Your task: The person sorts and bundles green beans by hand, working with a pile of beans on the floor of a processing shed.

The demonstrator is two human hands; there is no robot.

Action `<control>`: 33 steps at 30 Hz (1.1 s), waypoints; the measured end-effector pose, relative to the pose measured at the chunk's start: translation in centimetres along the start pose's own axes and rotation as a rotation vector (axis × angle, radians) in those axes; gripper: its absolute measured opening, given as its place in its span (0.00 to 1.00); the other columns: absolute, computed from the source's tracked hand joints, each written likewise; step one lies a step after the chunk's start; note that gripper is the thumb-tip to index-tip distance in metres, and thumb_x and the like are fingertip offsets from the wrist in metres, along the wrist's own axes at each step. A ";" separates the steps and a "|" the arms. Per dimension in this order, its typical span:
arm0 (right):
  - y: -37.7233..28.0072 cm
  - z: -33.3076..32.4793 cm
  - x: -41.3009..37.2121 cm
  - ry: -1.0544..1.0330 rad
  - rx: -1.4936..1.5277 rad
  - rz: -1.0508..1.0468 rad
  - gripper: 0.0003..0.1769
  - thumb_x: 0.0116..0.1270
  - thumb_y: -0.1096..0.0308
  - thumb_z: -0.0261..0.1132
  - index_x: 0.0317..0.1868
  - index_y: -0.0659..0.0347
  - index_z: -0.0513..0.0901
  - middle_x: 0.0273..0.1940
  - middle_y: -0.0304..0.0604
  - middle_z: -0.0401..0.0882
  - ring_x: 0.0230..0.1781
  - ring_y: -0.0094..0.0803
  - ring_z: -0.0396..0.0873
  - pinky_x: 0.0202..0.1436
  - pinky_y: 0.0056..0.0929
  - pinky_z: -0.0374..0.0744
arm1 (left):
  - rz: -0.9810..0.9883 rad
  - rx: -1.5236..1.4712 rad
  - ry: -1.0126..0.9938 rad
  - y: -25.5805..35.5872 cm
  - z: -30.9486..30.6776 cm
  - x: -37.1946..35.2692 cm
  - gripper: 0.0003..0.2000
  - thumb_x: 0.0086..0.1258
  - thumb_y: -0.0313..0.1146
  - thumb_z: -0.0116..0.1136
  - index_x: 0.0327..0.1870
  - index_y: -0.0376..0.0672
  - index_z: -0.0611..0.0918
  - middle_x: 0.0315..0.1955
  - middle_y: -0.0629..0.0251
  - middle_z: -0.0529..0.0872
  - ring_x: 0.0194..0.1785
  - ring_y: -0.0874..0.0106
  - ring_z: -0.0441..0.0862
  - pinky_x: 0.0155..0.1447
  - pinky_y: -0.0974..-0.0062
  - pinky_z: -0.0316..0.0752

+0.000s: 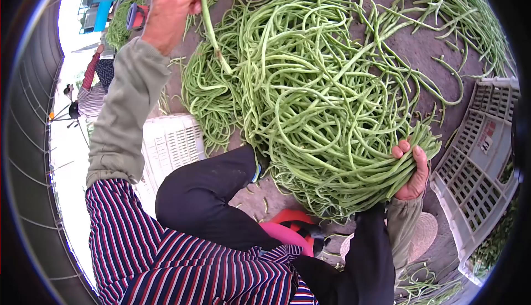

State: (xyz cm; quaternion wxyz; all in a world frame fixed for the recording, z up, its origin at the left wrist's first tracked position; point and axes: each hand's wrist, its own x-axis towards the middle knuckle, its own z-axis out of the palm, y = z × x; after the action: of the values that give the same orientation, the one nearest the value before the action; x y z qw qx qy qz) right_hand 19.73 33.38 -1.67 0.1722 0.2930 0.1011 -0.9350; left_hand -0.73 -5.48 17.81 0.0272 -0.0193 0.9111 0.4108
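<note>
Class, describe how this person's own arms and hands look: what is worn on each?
The left hand and right hand are both ungloved. Behind the left one is a loose, plain khaki sleeve cover, gathered at the elbow end, over a shirt sleeve striped in navy, red and white. Behind the right one is a similar khaki cover.

Smooth beans and matt plastic crates.

The left arm reaches far forward from where I stand, the left hand lifted with thumb and fingers pinched together. The right forearm runs just outside the right leg, the right hand curled in a grip, thumb pointing forward.
</note>
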 end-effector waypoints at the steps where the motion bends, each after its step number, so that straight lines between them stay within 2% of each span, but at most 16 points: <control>1: 0.0 0.1 0.0 -0.003 0.001 0.001 0.14 0.64 0.70 0.61 0.48 0.65 0.72 0.35 0.41 0.71 0.36 0.31 0.67 0.42 0.26 0.72 | -0.005 -0.150 -0.053 0.6 -0.5 -0.5 0.09 0.70 0.35 0.55 0.43 0.40 0.80 0.25 0.74 0.79 0.27 0.87 0.71 0.29 0.92 0.64; 3: 0.0 0.2 0.1 0.000 -0.015 -0.002 0.14 0.64 0.70 0.61 0.48 0.66 0.73 0.35 0.41 0.71 0.36 0.31 0.68 0.42 0.25 0.72 | -0.029 -0.106 -0.070 1.0 0.6 -2.0 0.10 0.71 0.34 0.54 0.43 0.37 0.80 0.25 0.73 0.79 0.26 0.88 0.72 0.27 0.93 0.63; 5: 0.1 0.2 0.1 -0.001 -0.018 -0.001 0.14 0.64 0.70 0.61 0.48 0.65 0.73 0.35 0.41 0.71 0.36 0.31 0.68 0.42 0.26 0.72 | -0.233 -0.265 -0.211 -0.3 2.4 -3.7 0.09 0.71 0.34 0.53 0.42 0.37 0.80 0.24 0.73 0.79 0.24 0.87 0.72 0.25 0.92 0.62; 10: 0.0 -0.2 0.2 -0.011 -0.007 0.001 0.14 0.65 0.69 0.61 0.48 0.65 0.72 0.36 0.41 0.71 0.36 0.31 0.68 0.42 0.26 0.72 | -0.500 -0.346 -0.394 -3.1 8.3 -8.2 0.06 0.70 0.32 0.54 0.38 0.40 0.79 0.24 0.71 0.80 0.20 0.87 0.70 0.22 0.91 0.61; 13: 0.1 -0.2 0.2 -0.017 0.008 0.019 0.14 0.65 0.69 0.61 0.49 0.65 0.71 0.36 0.41 0.71 0.37 0.31 0.68 0.43 0.26 0.72 | -0.594 -0.420 -0.476 -4.3 10.3 -9.6 0.07 0.70 0.33 0.54 0.39 0.40 0.79 0.24 0.71 0.80 0.20 0.87 0.69 0.22 0.90 0.60; 21: 0.0 0.2 0.2 -0.014 -0.017 0.042 0.14 0.66 0.68 0.59 0.49 0.65 0.70 0.37 0.39 0.69 0.37 0.29 0.68 0.43 0.25 0.72 | -0.649 -0.407 -0.558 -6.1 11.9 -10.6 0.09 0.70 0.35 0.53 0.40 0.39 0.78 0.25 0.71 0.80 0.21 0.86 0.67 0.25 0.88 0.62; 25: 0.0 -0.2 0.3 -0.038 0.017 0.061 0.14 0.64 0.68 0.61 0.48 0.64 0.71 0.37 0.41 0.70 0.38 0.31 0.68 0.44 0.27 0.73 | -0.795 -0.538 -0.536 -7.1 12.2 -11.0 0.07 0.69 0.32 0.54 0.40 0.37 0.78 0.25 0.69 0.80 0.23 0.84 0.73 0.27 0.88 0.66; 28: 0.4 1.4 -0.2 -0.023 -0.130 0.046 0.16 0.63 0.68 0.62 0.48 0.64 0.71 0.37 0.42 0.71 0.38 0.31 0.69 0.42 0.26 0.74 | -0.866 -0.609 -0.493 -7.0 12.9 -10.9 0.06 0.68 0.30 0.54 0.39 0.36 0.77 0.24 0.66 0.80 0.23 0.81 0.75 0.26 0.86 0.68; 31: 1.4 4.2 -0.4 -0.043 -0.477 -0.068 0.21 0.57 0.68 0.65 0.49 0.66 0.70 0.33 0.46 0.75 0.32 0.33 0.76 0.34 0.27 0.78 | -0.930 -0.622 -0.467 -5.3 14.3 -10.8 0.06 0.69 0.29 0.52 0.39 0.35 0.76 0.23 0.65 0.79 0.20 0.79 0.74 0.21 0.83 0.66; 32: 1.6 4.9 -0.5 -0.068 -0.579 -0.061 0.24 0.56 0.66 0.66 0.50 0.65 0.69 0.32 0.44 0.72 0.30 0.32 0.72 0.34 0.28 0.74 | -0.961 -0.605 -0.446 -4.7 15.0 -10.8 0.06 0.69 0.28 0.52 0.40 0.35 0.75 0.23 0.64 0.79 0.19 0.79 0.74 0.20 0.82 0.66; 33: 2.0 6.1 -0.6 -0.061 -0.643 -0.054 0.26 0.54 0.66 0.67 0.51 0.65 0.68 0.31 0.46 0.74 0.29 0.34 0.74 0.32 0.30 0.74 | -0.992 -0.587 -0.426 -4.3 15.7 -10.7 0.06 0.69 0.28 0.52 0.41 0.35 0.74 0.22 0.64 0.79 0.17 0.78 0.73 0.19 0.82 0.65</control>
State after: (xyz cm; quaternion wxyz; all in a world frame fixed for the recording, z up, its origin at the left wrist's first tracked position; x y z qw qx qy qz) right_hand 17.80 29.97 3.49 0.2341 0.1926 0.3939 -0.8677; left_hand 10.75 3.61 4.95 0.3903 -0.3650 0.6169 0.5779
